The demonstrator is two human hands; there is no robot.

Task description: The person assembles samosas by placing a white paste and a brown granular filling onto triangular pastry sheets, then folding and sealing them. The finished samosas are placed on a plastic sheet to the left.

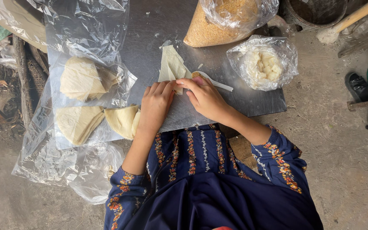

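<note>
Hands meet over a folded pastry sheet on the metal table in the head view. Left hand curls around the near edge of the sheet, fingers bent and pinching the dough. Right hand presses in from the other side, fingertips closed on the same fold — a white plastic spoon with a bit of filling lies just beside it, its bowl touching the sheet. Beyond the spoon sits a clear bag of pale lumpy filling, and farther back a larger bag of golden crumbs. Off to the left, on crinkled plastic wrap, lie stacks of quarter-round pastry sheets — one stack close to the left wrist.
</note>
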